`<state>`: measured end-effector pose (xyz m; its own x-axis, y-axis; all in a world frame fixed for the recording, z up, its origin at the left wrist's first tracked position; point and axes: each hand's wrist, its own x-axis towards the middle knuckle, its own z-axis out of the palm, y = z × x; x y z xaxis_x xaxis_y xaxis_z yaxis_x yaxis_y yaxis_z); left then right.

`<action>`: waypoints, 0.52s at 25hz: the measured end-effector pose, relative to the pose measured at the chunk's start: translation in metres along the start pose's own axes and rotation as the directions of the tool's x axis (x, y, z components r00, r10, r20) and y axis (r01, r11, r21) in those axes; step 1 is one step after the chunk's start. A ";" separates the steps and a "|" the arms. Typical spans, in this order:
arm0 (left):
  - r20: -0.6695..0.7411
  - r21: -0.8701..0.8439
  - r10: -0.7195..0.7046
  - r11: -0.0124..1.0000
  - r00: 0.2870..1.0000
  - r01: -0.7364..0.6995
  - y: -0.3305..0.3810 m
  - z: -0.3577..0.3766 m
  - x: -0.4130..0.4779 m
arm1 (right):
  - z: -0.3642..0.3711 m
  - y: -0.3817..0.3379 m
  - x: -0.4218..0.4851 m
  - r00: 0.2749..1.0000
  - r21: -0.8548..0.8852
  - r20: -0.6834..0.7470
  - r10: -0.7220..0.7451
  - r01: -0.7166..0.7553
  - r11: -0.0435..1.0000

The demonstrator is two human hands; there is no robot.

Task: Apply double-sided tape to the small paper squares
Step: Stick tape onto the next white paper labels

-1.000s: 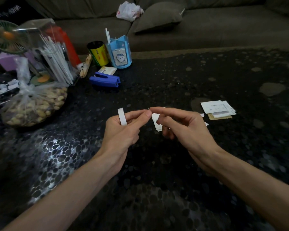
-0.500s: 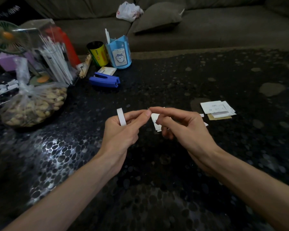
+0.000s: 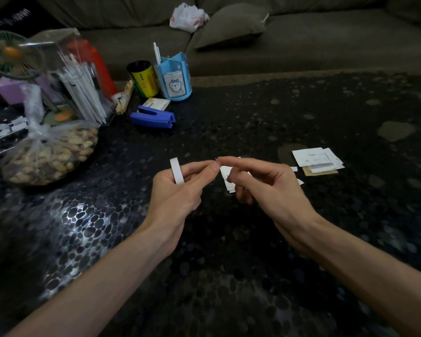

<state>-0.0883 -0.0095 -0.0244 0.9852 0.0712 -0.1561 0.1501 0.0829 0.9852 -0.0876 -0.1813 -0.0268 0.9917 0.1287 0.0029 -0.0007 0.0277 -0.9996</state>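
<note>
Tape roll (image 3: 176, 171) gripped in the left hand (image 3: 175, 195); the right hand (image 3: 265, 188) pinches its free end, fingertips meeting; small paper squares (image 3: 311, 158) lie nearby on the counter (image 3: 229, 117); I judge none taped yet, application all ahead.

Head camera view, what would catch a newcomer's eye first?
Two bare hands meet mid-frame over the black pebble-patterned table: the left hand grips a small white roll of tape, and the right hand seems to pinch its loose end, too small to see clearly. Right of them lies a stack of small white paper squares; far left sits a clear bag of peanuts.
</note>
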 end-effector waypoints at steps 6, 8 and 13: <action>0.012 0.005 -0.006 1.000 1.000 0.006 0.001 -0.001 0.000 | -0.001 0.000 -0.001 1.000 -0.007 0.007 0.002 -0.002 1.000; 0.010 0.007 -0.008 1.000 1.000 0.008 0.001 0.000 0.000 | -0.001 -0.001 -0.001 1.000 0.001 0.007 0.001 -0.001 1.000; 0.009 0.019 0.012 1.000 1.000 -0.013 0.000 -0.001 0.001 | 0.001 -0.001 0.000 1.000 0.011 0.001 -0.008 0.008 1.000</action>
<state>-0.0876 -0.0088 -0.0248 0.9877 0.0634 -0.1432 0.1393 0.0631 0.9882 -0.0880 -0.1808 -0.0259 0.9915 0.1294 0.0108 0.0057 0.0397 -0.9992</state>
